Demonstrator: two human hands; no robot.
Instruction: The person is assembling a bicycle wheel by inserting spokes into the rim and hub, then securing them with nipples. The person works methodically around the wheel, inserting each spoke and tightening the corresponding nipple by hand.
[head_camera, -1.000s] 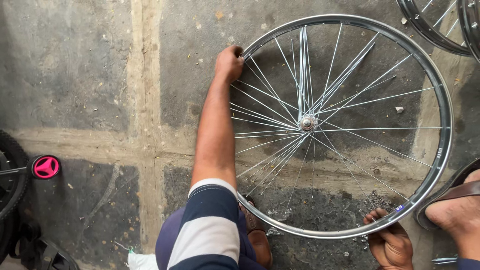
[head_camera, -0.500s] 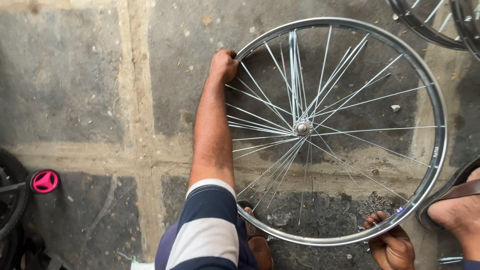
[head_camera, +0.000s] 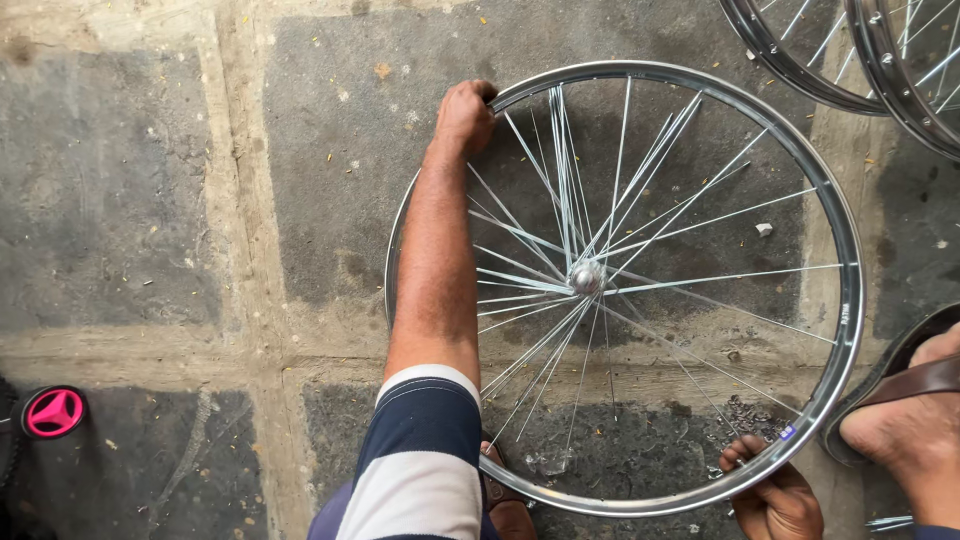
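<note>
The left hand (head_camera: 466, 115) is reaching out on a straight arm, fingers curling shut over the far side of a shiny bicycle wheel rim (head_camera: 850, 300). The right hand (head_camera: 775, 500) is gripping its near side. The thin-spoked wheel is lying flat on the concrete floor (head_camera: 130, 200), silver hub (head_camera: 587, 277) at centre.

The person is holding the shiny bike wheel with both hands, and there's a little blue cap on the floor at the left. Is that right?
Not quite: the cap is pink, not blue, as the head view shows. The rest holds: the left hand grips the wheel at its far rim and the right hand holds the near rim, with the cap on the floor at the left.
</note>
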